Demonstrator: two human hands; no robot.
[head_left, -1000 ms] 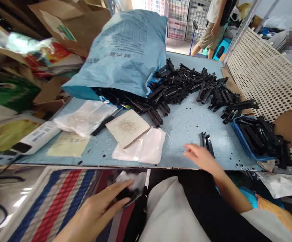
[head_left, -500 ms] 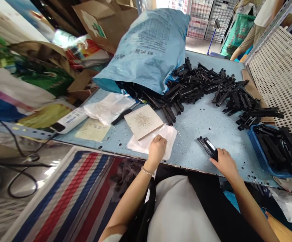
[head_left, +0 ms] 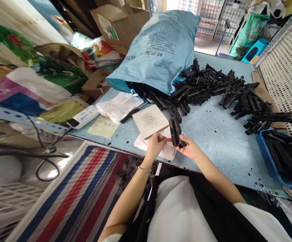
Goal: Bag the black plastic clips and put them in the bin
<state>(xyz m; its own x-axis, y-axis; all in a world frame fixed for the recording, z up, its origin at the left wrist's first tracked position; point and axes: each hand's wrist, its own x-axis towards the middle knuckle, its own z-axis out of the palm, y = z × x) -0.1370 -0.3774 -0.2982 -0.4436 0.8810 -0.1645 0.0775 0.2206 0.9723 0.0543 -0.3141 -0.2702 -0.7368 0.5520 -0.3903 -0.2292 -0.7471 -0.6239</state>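
Observation:
My right hand point(head_left: 189, 148) grips the near end of a black plastic part point(head_left: 175, 131), which points away from me over the blue table. Close by on its left, my left hand point(head_left: 157, 144) has its fingers pinched together; whatever they hold is too small to make out. Under and beside my hands lie thin white plastic bags point(head_left: 169, 154). A square pale board point(head_left: 150, 120) with small specks on it rests partly on these bags. Beyond it, a large heap of similar black parts point(head_left: 198, 85) spreads from the mouth of a blue sack point(head_left: 158, 53).
A blue basket point(head_left: 268, 159) of black parts stands at the right edge, near a perforated white panel point(head_left: 284, 67). At the left of the table point(head_left: 211, 148) are a yellow note point(head_left: 103, 126), a white power strip point(head_left: 86, 116) and a crumpled clear bag point(head_left: 118, 106).
My right hand has moved left with the black part, bringing it beside my left hand. The camera view has shifted slightly. The person at the back right is out of view.

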